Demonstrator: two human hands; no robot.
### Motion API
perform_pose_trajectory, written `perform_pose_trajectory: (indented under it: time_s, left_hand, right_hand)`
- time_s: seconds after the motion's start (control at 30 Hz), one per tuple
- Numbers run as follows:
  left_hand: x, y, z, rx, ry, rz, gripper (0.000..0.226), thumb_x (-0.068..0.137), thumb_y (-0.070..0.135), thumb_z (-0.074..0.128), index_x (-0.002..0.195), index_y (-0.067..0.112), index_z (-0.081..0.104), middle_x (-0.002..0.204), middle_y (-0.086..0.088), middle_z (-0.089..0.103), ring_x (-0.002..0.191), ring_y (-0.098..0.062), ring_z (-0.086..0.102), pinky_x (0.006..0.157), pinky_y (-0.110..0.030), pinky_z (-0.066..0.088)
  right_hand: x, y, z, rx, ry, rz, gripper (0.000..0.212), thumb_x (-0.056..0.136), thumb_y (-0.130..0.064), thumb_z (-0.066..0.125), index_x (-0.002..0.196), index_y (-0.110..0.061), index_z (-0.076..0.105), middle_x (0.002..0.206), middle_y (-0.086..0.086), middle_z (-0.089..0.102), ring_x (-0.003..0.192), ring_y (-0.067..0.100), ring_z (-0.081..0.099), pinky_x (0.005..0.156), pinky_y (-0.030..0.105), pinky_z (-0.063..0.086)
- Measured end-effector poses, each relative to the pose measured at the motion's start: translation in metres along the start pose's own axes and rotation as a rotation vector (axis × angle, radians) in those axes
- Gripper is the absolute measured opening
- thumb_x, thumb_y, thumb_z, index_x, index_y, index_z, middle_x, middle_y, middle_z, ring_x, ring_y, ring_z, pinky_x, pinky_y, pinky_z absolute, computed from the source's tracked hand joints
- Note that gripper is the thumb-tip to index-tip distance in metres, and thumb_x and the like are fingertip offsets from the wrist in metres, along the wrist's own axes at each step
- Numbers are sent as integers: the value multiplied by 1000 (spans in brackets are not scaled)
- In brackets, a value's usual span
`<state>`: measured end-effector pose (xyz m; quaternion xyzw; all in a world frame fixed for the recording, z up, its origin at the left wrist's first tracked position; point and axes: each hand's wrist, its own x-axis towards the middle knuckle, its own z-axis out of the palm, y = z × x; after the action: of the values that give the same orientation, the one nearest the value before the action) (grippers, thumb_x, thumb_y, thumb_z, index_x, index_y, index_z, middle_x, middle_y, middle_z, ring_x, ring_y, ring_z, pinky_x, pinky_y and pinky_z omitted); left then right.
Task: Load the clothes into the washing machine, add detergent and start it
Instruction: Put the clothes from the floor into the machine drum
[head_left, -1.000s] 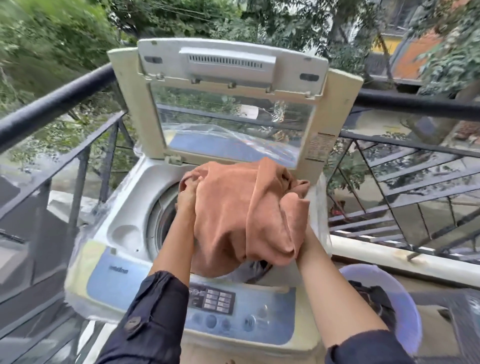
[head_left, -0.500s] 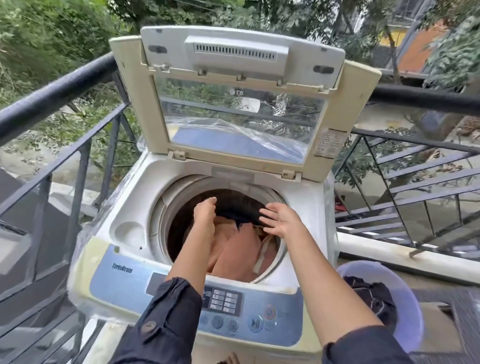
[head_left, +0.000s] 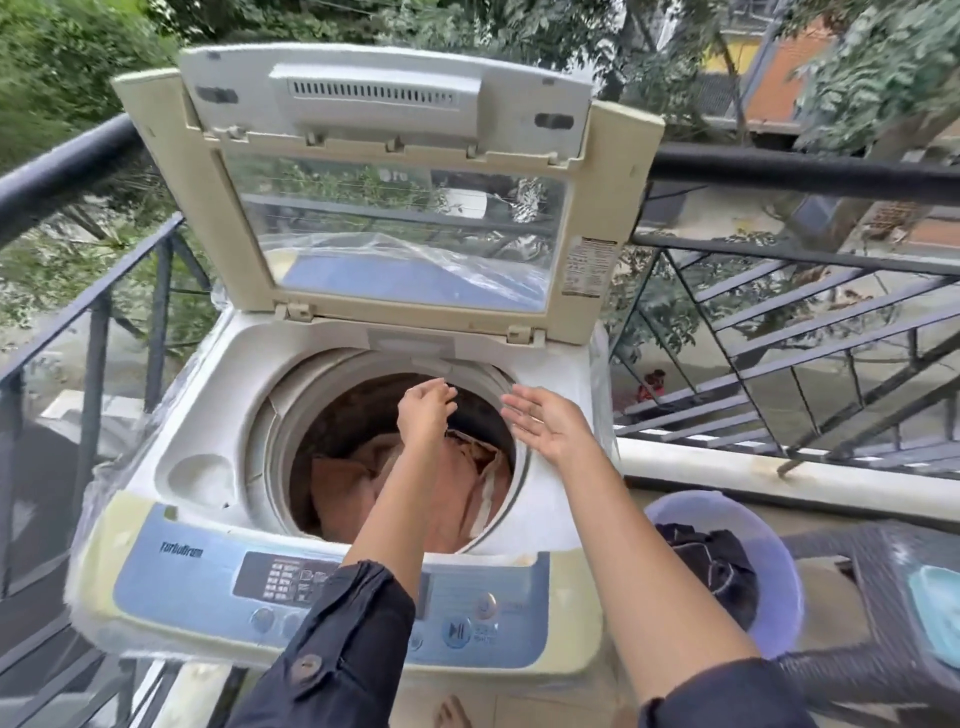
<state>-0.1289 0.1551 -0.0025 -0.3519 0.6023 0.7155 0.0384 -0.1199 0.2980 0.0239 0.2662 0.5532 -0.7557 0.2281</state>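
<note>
A top-loading washing machine (head_left: 208, 410) stands with its lid (head_left: 608, 218) raised upright. An orange-brown cloth (head_left: 353, 488) lies inside the drum. My left hand (head_left: 423, 410) hovers over the drum opening, fingers loosely curled and holding nothing. My right hand (head_left: 550, 423) is spread flat, palm up, above the drum's right rim. The blue control panel (head_left: 208, 577) with its buttons runs along the front edge of the machine.
A lilac plastic tub (head_left: 779, 561) with dark clothes (head_left: 717, 566) sits on the floor to the right. A dark wicker stool (head_left: 878, 597) carries a teal object (head_left: 935, 613) at far right. Black balcony railings (head_left: 779, 171) surround the machine.
One second ago both hands held the orange-brown cloth above the machine. It dropped into the drum, and both hands have let go and risen above the opening.
</note>
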Motion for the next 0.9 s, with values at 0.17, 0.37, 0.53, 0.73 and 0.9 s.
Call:
perform_pose_trajectory:
  time_s: [0.17,0.37,0.53,0.73,0.9]
  left_hand:
    - [-16,-14,49,-33,-86,72,30,94,11,45,119,3,58,83,-2,64,68,-12,60,61,-21,42]
    - [-59,-40,131,31,-126,138,17,92,11,45,101,15,59,83,-1,66,67,-10,62,60,-23,43]
    - [-90,-89,214,115,-188,139,19,93,7,42,104,12,57,83,-4,64,52,1,61,53,-15,44]
    - [-116,-157,307,229,-213,93,24,93,7,43,109,5,61,101,-15,68,66,-10,59,62,-18,48]
    - [-119,-209,356,349,-197,83,21,90,10,49,104,10,64,103,-12,70,94,-22,65,96,-35,48]
  right_hand:
    - [-11,-12,-43,29,15,-36,22,98,-20,36,115,-17,51,103,2,62,84,14,59,70,23,38]
    - [-14,-28,-130,59,93,-84,22,97,-19,40,115,-19,52,89,-1,64,79,12,59,98,33,40]
    - [-18,-34,-225,111,152,-62,23,96,-19,41,115,-18,54,90,0,64,73,8,58,70,22,39]
    - [-11,-33,-339,72,259,-18,25,97,-19,42,116,-14,57,131,18,58,108,29,62,66,20,37]
    - [10,-22,-417,4,364,17,16,96,-15,45,89,-14,60,120,19,62,77,17,60,60,22,38]
